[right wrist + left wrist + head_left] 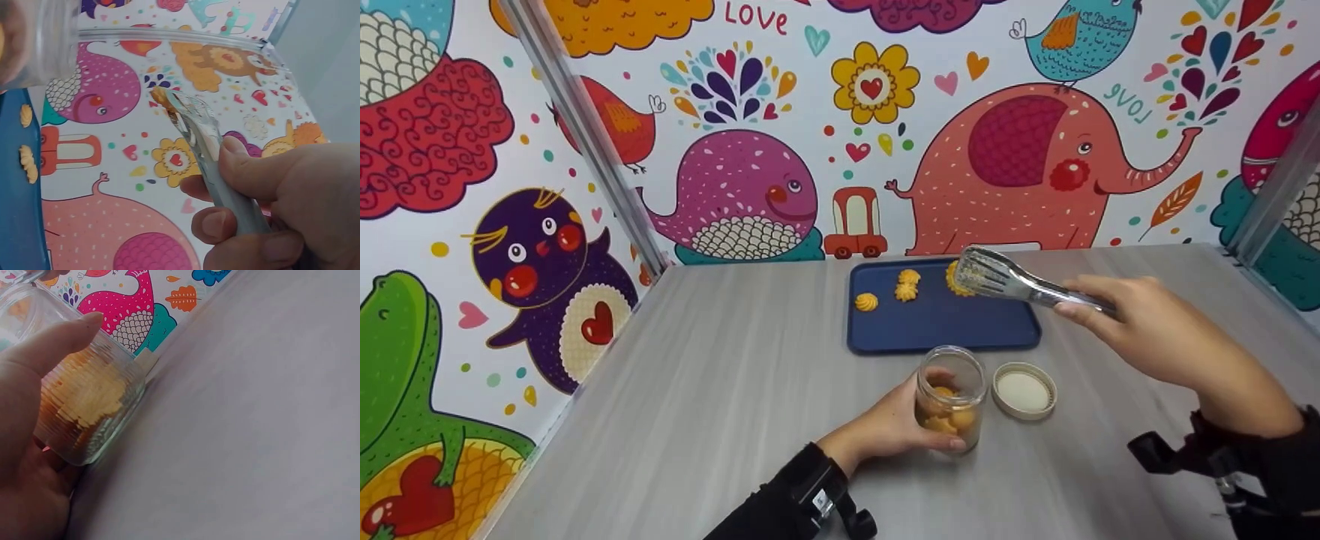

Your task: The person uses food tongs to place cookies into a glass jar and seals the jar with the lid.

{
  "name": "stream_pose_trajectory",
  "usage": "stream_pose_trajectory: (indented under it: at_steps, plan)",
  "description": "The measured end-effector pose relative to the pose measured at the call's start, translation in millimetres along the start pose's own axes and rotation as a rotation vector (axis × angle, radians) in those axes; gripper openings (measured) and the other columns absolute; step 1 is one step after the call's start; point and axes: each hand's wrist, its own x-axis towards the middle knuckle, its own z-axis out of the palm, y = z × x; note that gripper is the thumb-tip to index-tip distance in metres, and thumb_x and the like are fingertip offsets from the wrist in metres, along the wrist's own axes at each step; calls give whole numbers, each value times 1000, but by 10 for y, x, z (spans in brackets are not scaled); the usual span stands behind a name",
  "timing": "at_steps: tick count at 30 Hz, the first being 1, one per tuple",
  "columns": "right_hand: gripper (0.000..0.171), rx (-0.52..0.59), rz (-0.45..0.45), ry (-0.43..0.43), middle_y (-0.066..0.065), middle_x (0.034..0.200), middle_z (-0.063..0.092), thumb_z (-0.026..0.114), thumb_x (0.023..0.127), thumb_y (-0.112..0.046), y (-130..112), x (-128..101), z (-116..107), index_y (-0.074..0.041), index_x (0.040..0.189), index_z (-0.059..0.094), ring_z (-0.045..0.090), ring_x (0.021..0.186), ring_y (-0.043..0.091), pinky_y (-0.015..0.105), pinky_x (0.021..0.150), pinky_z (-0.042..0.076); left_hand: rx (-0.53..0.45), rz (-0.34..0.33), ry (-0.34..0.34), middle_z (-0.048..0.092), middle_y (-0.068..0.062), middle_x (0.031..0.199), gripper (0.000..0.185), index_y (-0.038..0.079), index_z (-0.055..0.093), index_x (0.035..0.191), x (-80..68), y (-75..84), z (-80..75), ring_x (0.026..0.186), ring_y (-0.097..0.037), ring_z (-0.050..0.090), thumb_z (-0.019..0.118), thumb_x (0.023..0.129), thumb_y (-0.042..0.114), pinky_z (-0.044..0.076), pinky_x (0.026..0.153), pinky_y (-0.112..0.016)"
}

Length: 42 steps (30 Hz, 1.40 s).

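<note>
Head view, from the left: a wall printed with a green animal (412, 382) and a purple bird (536, 277) borders the grey table (697, 390), with a purple whale (742, 187) on the back wall. Next comes the left hand (885, 424), reaching in from a black sleeve and clasped round a glass jar (964, 379), thumb across its near side. On the blue tray (915, 326) behind, one swirled cookie (866, 302) lies near the left edge, and further right sit two small cookies (907, 286) touching each other. The jar is in front of the tray, its mouth open and upward, with several cookies (960, 416) in its lower part; whether its base meets the table is hard to tell. Right of that, metal tongs (1016, 283) slant over the tray's far right part, and the right wrist view shows a cookie (160, 97) caught at their tips. Just beside the jar, a round lid (1024, 391) lies flat on the table. Last is the right hand (1147, 322), gripping the tongs by the handle, thumb along one side, well apart from the left hand.
</note>
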Motion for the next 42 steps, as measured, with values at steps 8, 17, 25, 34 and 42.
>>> stream_pose_trajectory:
  at_steps: [8,17,25,34,42]
  plan:
    - [37,-40,57,-159,-3,72,51,73,102,-32,-102,-78,-87,-6,129,73,48,67,16,29,55,41,-8,4,-1,58,11,143,81,19,50,147,1,-6,-3,131,-5,55,95,80,15,37,116,-27]
    - [40,-66,41,-249,-6,76,59,74,100,-37,-164,-105,-61,-8,128,75,52,69,13,28,57,44,-19,-8,1,59,11,143,80,21,50,147,-6,-9,-13,132,-4,55,95,80,15,36,117,-27]
    - [37,-75,-41,-330,-8,95,75,74,100,-37,-152,-91,5,-10,125,78,62,76,9,31,64,53,-49,-1,-13,62,11,140,81,20,49,147,-2,-1,-3,128,-6,59,94,81,13,40,115,-28]
    - [35,-75,-57,-376,-12,91,72,74,99,-38,-174,-96,35,-13,123,78,62,76,8,32,66,54,-47,-28,-15,60,16,141,102,26,35,162,-16,15,-3,125,-5,60,96,80,16,40,114,-28]
    - [33,-69,-58,-388,-12,94,73,74,100,-39,-184,-88,43,-14,122,79,63,78,7,34,69,56,-34,-11,-10,60,16,144,110,28,30,166,-11,10,1,134,-4,54,96,79,17,34,120,-29]
